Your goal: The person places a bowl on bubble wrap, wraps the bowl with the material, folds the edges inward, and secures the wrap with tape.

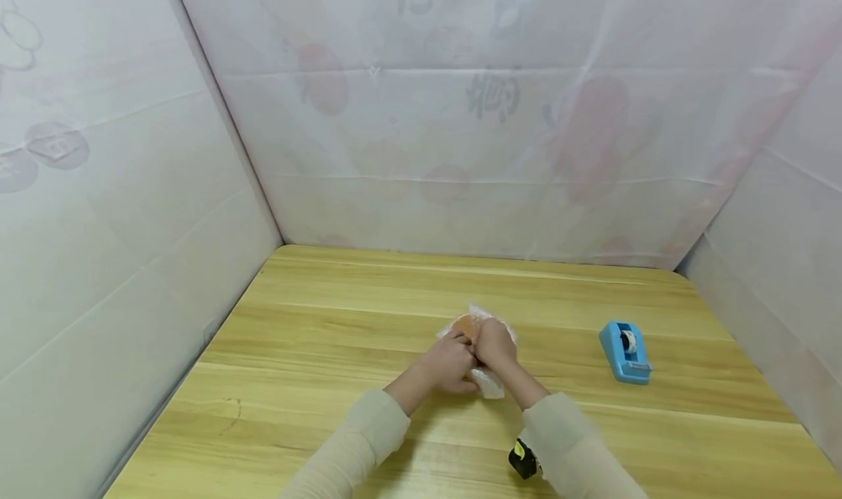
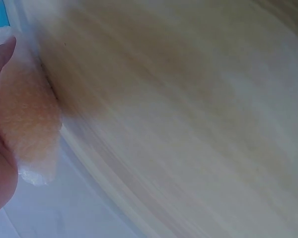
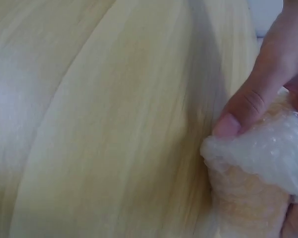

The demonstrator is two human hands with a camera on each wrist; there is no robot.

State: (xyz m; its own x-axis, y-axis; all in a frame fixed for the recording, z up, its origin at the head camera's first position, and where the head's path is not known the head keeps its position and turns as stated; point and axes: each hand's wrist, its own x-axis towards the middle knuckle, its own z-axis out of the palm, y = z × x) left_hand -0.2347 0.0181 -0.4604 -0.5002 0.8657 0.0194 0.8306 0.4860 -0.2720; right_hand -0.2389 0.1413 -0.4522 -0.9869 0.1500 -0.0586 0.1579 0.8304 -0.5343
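An orange-tan object [image 1: 465, 326] lies in bubble wrap [image 1: 490, 386] near the middle of the wooden table; what it is cannot be told through the layers. My left hand [image 1: 450, 364] holds the bundle from the left, and in the left wrist view its thumb and palm lie against the wrapped side [image 2: 30, 116]. On the right side, my right hand [image 1: 495, 344] grips the same bundle. The right wrist view shows its thumb [image 3: 231, 126] pressing a folded flap of bubble wrap [image 3: 268, 148] over the object. Both hands cover much of the bundle.
A blue tape dispenser [image 1: 625, 353] with a roll in it stands to the right on the table [image 1: 316, 331]. Partly under the right sleeve [image 1: 572, 440] sits a small black item with a yellow mark [image 1: 522, 460]. Pale sheet-covered walls [image 1: 421, 134] enclose the table's back and sides.
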